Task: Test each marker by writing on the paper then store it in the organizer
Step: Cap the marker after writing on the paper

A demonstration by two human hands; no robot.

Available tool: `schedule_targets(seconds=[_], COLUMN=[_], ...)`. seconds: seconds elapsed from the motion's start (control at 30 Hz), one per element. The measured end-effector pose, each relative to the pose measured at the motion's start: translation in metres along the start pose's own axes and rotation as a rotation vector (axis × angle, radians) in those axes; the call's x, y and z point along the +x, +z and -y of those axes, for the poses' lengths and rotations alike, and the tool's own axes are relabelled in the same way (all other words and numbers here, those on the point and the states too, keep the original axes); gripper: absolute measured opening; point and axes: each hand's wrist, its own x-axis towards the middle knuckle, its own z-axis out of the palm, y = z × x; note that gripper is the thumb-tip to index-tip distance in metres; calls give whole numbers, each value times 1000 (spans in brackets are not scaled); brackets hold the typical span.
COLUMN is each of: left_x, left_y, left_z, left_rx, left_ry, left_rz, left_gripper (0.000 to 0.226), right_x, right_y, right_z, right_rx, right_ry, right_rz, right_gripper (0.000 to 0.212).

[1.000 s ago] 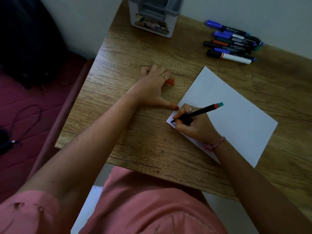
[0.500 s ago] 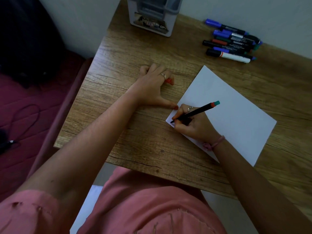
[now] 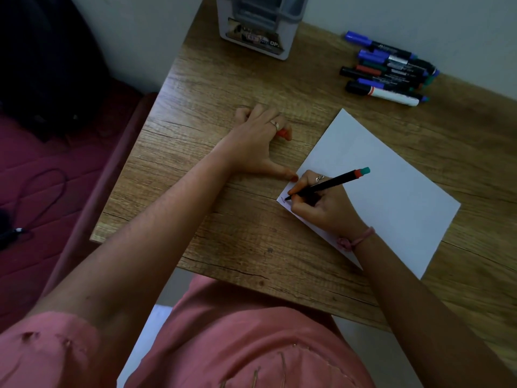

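My right hand (image 3: 321, 207) grips a thin black marker (image 3: 333, 182) with a red and teal end, its tip pressed on the near left corner of the white paper (image 3: 386, 191). A small red scribble (image 3: 284, 199) shows at the tip. My left hand (image 3: 258, 141) rests on the wooden table beside the paper, thumb touching the sheet's corner, fingers curled over a red cap (image 3: 282, 133). A pile of several markers (image 3: 389, 72) lies at the back right. The grey organizer (image 3: 260, 29) stands at the back edge.
The wooden table (image 3: 223, 219) stands against a white wall. To its left sits a dark red seat (image 3: 42, 191) with a black cable (image 3: 16, 231) on it. The table's left and near edges are close to my arms.
The marker tip has made small strokes at the paper's corner, leaving a red scribble. My left hand has stayed in place.
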Motion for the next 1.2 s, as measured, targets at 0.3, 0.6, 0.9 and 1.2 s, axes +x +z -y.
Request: schedule_targets(seconds=[0.3, 0.6, 0.9, 1.2], left_x=[-1, 0, 0, 0], left_y=[0, 1, 0, -2], left_z=[0, -1, -1, -3], left_rx=[-15, 1, 2, -9], left_ry=[6, 7, 3, -1], left_rz=[-19, -7, -3, 4], left_gripper=[73, 74, 76, 75], right_x=[0, 1, 1, 2], right_y=[0, 1, 1, 0], right_z=[5, 4, 1, 0], right_rx=[26, -12, -27, -11], right_ry=[-7, -8, -17, -9], right_rz=[-13, -41, -54, -73], right_gripper=[13, 11, 9, 7])
